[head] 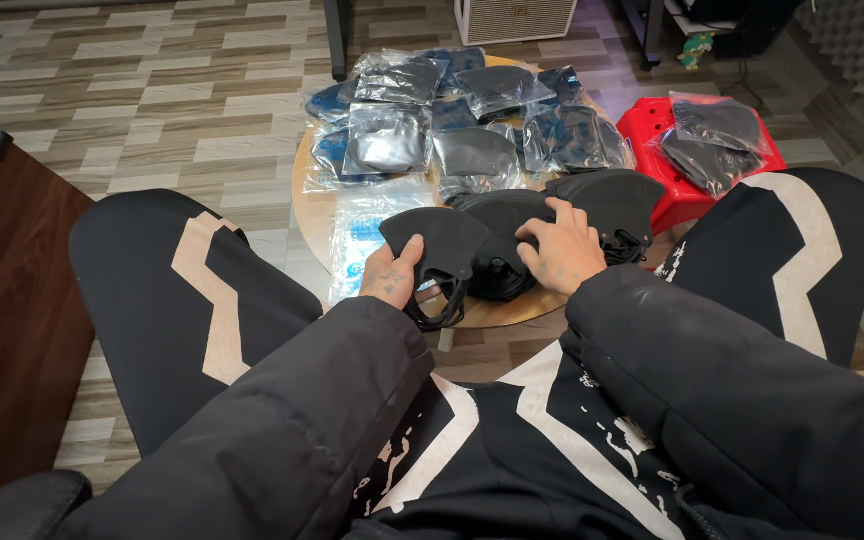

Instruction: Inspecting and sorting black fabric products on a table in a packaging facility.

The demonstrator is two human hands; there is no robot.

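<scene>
Round table (304, 200) — left hand (392, 275) pinches black mask (437, 245), right hand (564, 250) flat on pile (502, 215).

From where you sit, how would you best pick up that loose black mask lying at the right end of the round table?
Probably by the pointed upper edge of the loose black mask, reaching from the right: it fans up clear of the pile, while its ear loops tangle underneath. The right hand rests just beside it.

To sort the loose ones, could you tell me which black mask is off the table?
The black mask in the left hand; the others lie stacked under the right hand.
</scene>
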